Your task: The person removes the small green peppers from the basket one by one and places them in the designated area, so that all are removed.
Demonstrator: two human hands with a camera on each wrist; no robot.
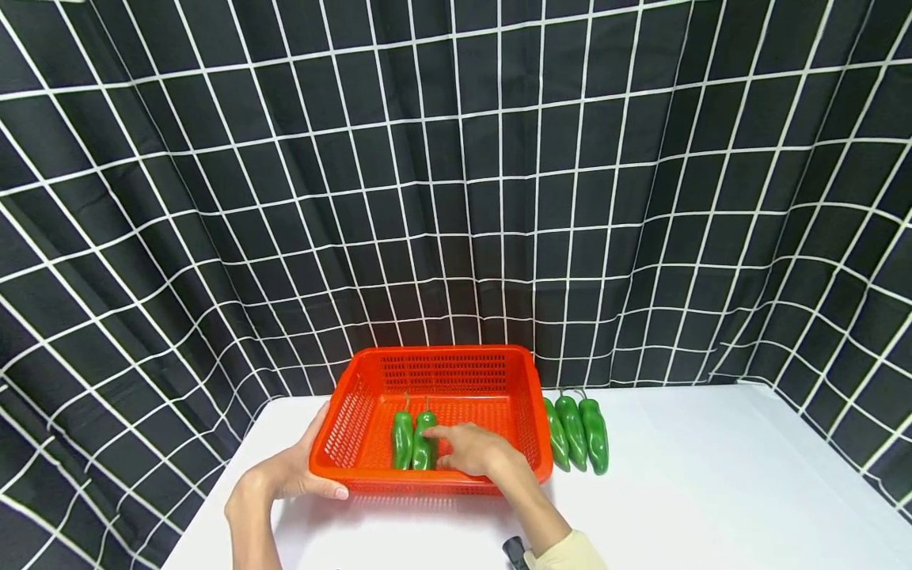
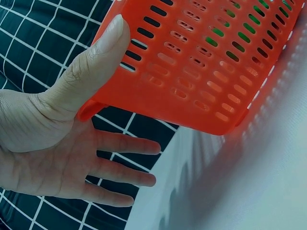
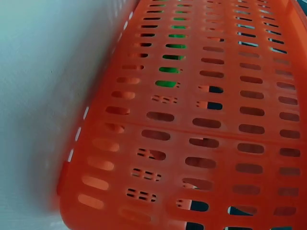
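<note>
A red plastic basket holds two green peppers lying side by side, the left one and the right one. My left hand lies at the basket's front left corner. In the left wrist view, the left hand's thumb rests along the outer wall and three fingers extend straight, spread apart. My right hand reaches into the basket, its extended index finger touching the right pepper and its thumb near the pepper's lower end. The right wrist view shows the basket wall, which hides the right hand.
Three more green peppers lie side by side on the white table, just right of the basket. A black curtain with a white grid stands behind. A small dark object shows beside the right sleeve.
</note>
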